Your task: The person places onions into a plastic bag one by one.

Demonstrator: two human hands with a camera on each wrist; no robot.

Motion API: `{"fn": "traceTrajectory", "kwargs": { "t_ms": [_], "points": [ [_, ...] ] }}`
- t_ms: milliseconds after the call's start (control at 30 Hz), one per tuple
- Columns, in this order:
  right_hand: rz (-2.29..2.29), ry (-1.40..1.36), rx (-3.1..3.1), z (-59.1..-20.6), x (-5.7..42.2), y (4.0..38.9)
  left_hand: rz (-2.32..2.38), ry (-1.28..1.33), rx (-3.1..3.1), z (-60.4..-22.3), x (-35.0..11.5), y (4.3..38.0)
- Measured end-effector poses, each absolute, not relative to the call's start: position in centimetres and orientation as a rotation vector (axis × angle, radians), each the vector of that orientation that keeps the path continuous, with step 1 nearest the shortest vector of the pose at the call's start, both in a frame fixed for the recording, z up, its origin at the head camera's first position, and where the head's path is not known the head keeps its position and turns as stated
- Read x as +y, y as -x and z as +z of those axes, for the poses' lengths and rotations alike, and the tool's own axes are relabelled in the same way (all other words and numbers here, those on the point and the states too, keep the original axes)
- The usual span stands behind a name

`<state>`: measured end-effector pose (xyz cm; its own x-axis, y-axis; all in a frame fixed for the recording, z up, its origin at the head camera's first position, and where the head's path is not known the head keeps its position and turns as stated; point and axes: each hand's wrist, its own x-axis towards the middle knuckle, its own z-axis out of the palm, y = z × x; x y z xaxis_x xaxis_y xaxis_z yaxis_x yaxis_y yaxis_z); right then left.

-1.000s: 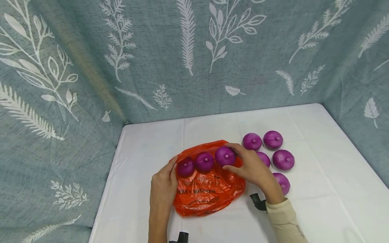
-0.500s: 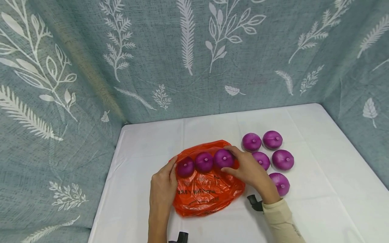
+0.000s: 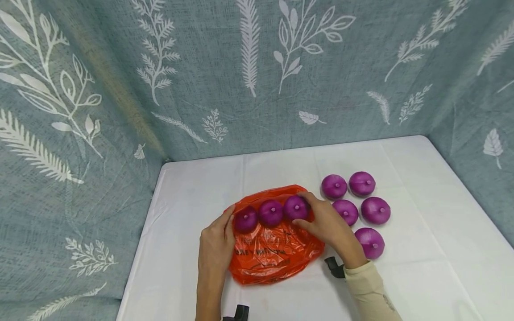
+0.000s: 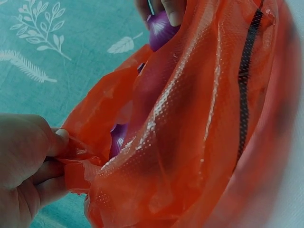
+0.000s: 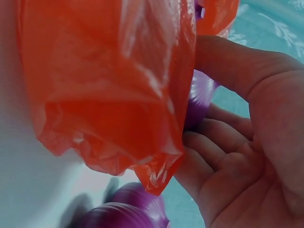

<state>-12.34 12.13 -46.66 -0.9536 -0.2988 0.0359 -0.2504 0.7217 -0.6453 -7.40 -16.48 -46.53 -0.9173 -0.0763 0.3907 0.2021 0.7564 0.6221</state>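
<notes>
An orange-red plastic bag [image 3: 265, 267] with dark print lies in the middle of the white table. Three purple onions sit in a row at its mouth: a left onion [image 3: 246, 219], a middle onion [image 3: 271, 212] and a right onion [image 3: 296, 207]. My left hand [image 3: 216, 243] pinches the bag's left edge between thumb and fingers, as the left wrist view confirms. With curled fingers and thumb, my right hand [image 3: 331, 225] holds the right onion at the bag's opening. In the right wrist view, bag plastic hides part of that held onion [image 5: 202, 92].
Several more purple onions lie on the table right of the bag, among them a far onion [image 3: 362, 183] and a near onion [image 3: 369, 243] beside my right wrist. A patterned blue-green curtain [image 3: 265, 120] stands behind the white table [image 3: 192, 191] and at both sides.
My right hand has lowered the held onion into the bag's mouth and slightly left, into line with the other two. The left hand has kept its hold on the bag.
</notes>
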Motion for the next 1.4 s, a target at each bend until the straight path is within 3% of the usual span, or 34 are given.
{"fn": "traceTrajectory", "kwargs": {
  "t_ms": [900,1400],
  "points": [
    [-1.043,0.456,2.851,-47.7,11.3,12.4,-0.975,0.084,-2.566,-46.5,-16.3,7.4],
    [-1.050,0.483,2.924,-46.4,12.1,12.0,-0.965,0.105,-2.534,-46.3,-16.3,7.3]
  ]
}}
